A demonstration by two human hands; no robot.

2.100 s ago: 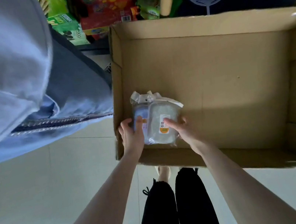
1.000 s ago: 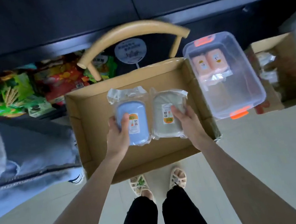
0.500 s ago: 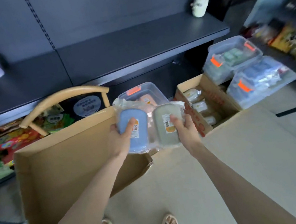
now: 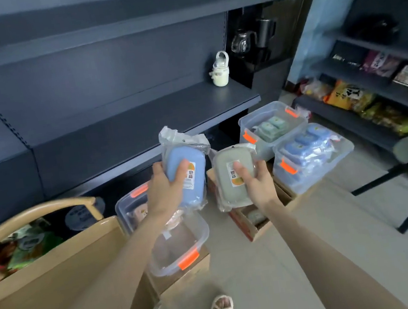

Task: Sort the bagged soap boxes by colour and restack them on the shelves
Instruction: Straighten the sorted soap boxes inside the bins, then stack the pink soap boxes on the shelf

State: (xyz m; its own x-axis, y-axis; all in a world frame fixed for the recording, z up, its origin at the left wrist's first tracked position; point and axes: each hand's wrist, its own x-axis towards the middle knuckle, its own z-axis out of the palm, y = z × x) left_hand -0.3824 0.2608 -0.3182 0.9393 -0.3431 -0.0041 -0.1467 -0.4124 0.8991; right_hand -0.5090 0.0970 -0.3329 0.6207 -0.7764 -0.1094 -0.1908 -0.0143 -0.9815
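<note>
A dark shelf unit (image 4: pixel 138 116) is seen at 12 o'clock, with a white bottle (image 4: pixel 219 71) standing on its middle shelf. Pale floor tiles (image 4: pixel 320 256) are spread below. A large cardboard box (image 4: pixel 55 271) is set at 8 o'clock. At 2 o'clock two clear bins are placed, a green-filled bin (image 4: pixel 246 126) and a blue-filled bin (image 4: pixel 332 160).

A bagged blue soap box (image 4: pixel 187 173) is clasped by the left grip (image 4: pixel 165 189) above a third clear bin (image 4: pixel 199 235), whose blurred contents seem pinkish. Just beside it at 3 o'clock, a bagged grey-green soap box (image 4: pixel 230 176) is clasped by the right grip (image 4: pixel 257 180). An orange-and-white sticker is carried on each.
</note>
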